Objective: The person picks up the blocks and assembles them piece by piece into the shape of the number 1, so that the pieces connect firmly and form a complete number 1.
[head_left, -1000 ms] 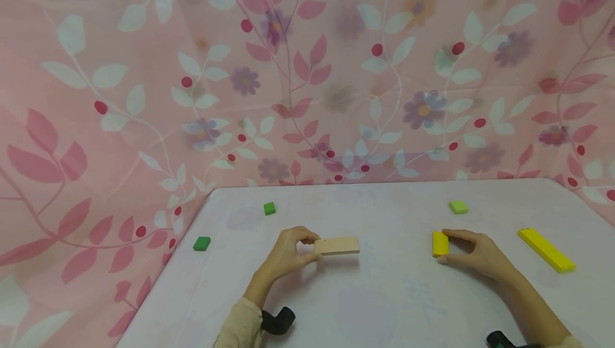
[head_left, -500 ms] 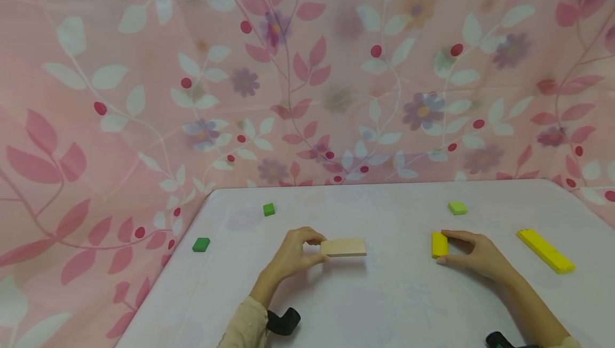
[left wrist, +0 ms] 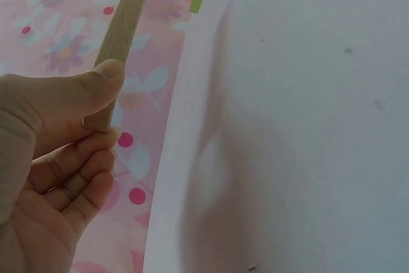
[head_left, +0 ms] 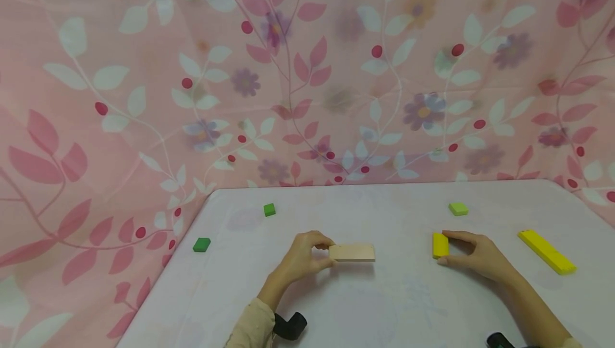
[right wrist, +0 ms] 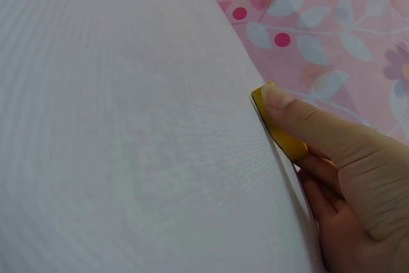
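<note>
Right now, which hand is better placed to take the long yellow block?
Probably the right hand, nearer the long block though holding the small yellow block. The left hand, farther away, holds the wooden block.

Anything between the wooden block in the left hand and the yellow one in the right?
Nothing visible: in the head view, only tabletop shows between the wooden block in the left hand and the short yellow block in the right hand.
</note>
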The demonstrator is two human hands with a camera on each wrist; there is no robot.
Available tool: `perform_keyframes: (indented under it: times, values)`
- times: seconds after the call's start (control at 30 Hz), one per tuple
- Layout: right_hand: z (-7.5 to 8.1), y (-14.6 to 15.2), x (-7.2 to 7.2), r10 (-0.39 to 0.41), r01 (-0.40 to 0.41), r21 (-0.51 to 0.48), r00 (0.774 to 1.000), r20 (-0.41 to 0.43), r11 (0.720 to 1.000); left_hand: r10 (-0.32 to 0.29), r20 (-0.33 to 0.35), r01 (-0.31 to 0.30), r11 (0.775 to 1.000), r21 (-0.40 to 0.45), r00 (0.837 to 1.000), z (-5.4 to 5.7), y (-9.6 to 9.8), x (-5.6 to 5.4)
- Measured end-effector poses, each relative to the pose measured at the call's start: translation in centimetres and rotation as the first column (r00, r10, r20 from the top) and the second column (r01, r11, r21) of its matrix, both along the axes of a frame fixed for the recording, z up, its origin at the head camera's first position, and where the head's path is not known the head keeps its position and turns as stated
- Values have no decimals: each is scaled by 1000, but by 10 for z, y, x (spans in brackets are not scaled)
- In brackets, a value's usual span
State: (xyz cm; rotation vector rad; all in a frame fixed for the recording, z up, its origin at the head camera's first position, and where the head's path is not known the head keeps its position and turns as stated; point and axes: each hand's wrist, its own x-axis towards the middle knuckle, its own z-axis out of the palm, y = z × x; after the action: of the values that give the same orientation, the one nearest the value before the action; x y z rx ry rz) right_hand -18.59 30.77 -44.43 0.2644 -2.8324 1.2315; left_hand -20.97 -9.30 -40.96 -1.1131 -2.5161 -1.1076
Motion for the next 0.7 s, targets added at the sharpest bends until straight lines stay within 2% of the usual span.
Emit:
perform_keyframes:
  times: [0.27, 0.53, 0.7]
  values:
    - [1, 0, 0, 5, -5, 3, 1000, -1, 1000, -8, 30, 8, 1000, -6, 1000, -5, 4, 3]
    - [2, -1, 0, 8, -8, -4, 1000, 0, 1000, -42, 5, 42, 999, 11, 999, -13, 9, 4]
    - [1, 0, 0, 3, -3, 11, 1000, 1, 1000, -38, 36, 38, 999, 10, 999, -15, 13, 6]
